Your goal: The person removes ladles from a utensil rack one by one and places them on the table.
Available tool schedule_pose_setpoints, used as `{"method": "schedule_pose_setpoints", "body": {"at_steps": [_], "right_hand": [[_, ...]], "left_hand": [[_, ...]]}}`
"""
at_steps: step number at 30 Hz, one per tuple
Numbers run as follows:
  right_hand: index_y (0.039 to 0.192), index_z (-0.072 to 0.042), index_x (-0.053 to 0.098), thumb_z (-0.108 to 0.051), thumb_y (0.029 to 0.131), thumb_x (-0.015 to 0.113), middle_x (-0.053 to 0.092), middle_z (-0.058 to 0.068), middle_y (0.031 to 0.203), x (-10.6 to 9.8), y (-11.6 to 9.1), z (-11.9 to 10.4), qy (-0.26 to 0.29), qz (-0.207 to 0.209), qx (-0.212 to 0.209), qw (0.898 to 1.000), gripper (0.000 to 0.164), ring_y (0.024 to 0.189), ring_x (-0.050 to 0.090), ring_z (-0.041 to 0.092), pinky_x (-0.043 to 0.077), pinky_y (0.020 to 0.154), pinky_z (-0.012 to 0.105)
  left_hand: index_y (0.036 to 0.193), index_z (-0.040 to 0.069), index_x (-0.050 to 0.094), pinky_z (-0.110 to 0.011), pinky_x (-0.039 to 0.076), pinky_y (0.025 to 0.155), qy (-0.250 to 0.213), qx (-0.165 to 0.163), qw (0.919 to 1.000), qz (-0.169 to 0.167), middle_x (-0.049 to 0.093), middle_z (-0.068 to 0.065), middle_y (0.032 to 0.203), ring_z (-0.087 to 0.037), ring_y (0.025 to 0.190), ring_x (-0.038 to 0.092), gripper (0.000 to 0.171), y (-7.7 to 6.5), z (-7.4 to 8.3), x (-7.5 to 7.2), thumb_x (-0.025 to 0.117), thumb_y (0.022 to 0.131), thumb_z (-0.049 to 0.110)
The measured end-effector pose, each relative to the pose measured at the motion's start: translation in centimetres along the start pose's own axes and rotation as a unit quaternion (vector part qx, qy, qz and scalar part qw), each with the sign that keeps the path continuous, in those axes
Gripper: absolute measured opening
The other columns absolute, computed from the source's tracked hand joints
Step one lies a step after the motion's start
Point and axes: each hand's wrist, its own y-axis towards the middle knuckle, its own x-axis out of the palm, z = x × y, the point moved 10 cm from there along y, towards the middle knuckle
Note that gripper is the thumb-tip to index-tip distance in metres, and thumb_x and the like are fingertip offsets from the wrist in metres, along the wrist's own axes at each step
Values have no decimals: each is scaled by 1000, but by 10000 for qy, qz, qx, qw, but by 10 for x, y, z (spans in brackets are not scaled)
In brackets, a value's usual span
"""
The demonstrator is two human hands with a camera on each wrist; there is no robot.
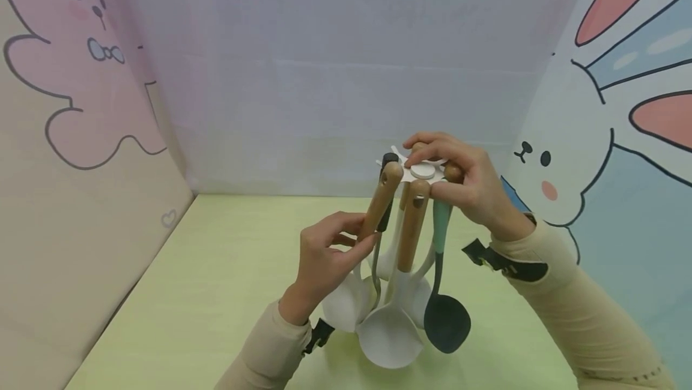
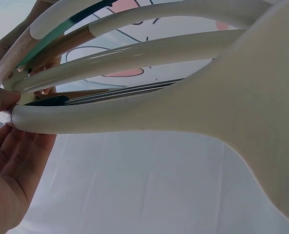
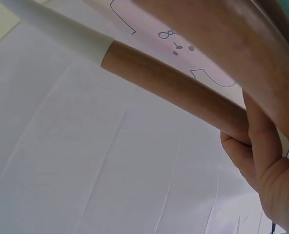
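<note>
A person's left hand is pinching a round, light-brown wooden handle between thumb and fingers. In the left wrist view, a smooth white neck is running out from that hand to a wide white end. The right hand is curling over the flat white plastic top of a rack, with its thumb sitting in front and its fingers reaching over the back.

What seems to matter most is how the pinched handle is lining up with the rack top. The handle is leaning, its long way going up and to the right, so its tip with the hole is sitting just left of the rack top. The left hand is nearer to this handle, holding it low down. I cannot tell if the hole is hanging on a hook.

A black handle is standing right behind it. A white ladle with a wooden handle is hanging in front, and a dark grey ladle with a teal handle is hanging to the right, all above a pale green tabletop.
</note>
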Motion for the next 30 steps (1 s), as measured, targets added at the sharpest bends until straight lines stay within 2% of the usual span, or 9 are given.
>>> {"method": "schedule_pose_setpoints", "body": {"at_steps": [2, 8, 14, 16, 21, 23, 30], "right_hand": [[98, 1, 72, 3, 76, 64, 61, 19, 123, 0, 0, -2, -41, 13, -82, 10000, 23, 112, 58, 28, 49, 70, 24], [97, 0, 72, 3, 76, 65, 63, 16, 121, -1, 0, -6, -255, 31, -263, 9993, 23, 94, 66, 20, 40, 55, 26], [96, 1, 72, 3, 74, 65, 65, 14, 120, -3, -1, -7, -301, 77, -371, 9988, 23, 108, 61, 23, 40, 59, 25], [97, 1, 72, 4, 74, 65, 65, 14, 120, -3, -1, -7, -294, 84, -391, 9988, 23, 104, 63, 22, 38, 56, 25], [97, 1, 72, 5, 74, 66, 66, 10, 120, -4, -2, -8, -263, 110, -461, 9985, 24, 105, 63, 21, 31, 51, 27], [96, 2, 72, 6, 74, 66, 66, 8, 120, -5, -2, -8, -235, 130, -449, 9986, 24, 111, 60, 23, 32, 51, 27], [96, 3, 71, 6, 73, 66, 66, 8, 120, -3, -3, -5, -179, 158, -397, 9989, 24, 114, 58, 25, 35, 55, 27]], "left_hand": [[98, -1, 73, -25, 58, 57, 26, 26, 10000, 28, 73, -11, 85, -18, 69, 71, 24, 0, 2, -3, 79, 75, -6], [96, -1, 73, -25, 58, 56, 44, 99, 9999, 121, 73, -11, 84, -19, 68, 71, 25, 1, 7, -15, 78, 73, -9], [95, -3, 72, -25, 58, 55, 176, 208, 9995, 179, 72, -11, 82, -19, 66, 71, 24, 2, 14, -28, 78, 72, -9], [94, -3, 72, -25, 58, 54, 271, 213, 9992, 211, 72, -11, 82, -19, 66, 70, 24, 3, 14, -34, 78, 72, -9], [94, -3, 73, -25, 57, 53, 618, 118, 9977, 256, 73, -11, 82, -19, 65, 70, 24, 5, 5, -48, 78, 72, -9], [95, -3, 73, -25, 57, 53, 774, 35, 9966, 265, 73, -11, 83, -18, 65, 70, 24, 5, -1, -54, 79, 72, -9], [95, -4, 73, -23, 57, 53, 1344, -258, 9903, 241, 73, -12, 86, -20, 65, 71, 23, 5, -22, -77, 81, 74, -8]]}}
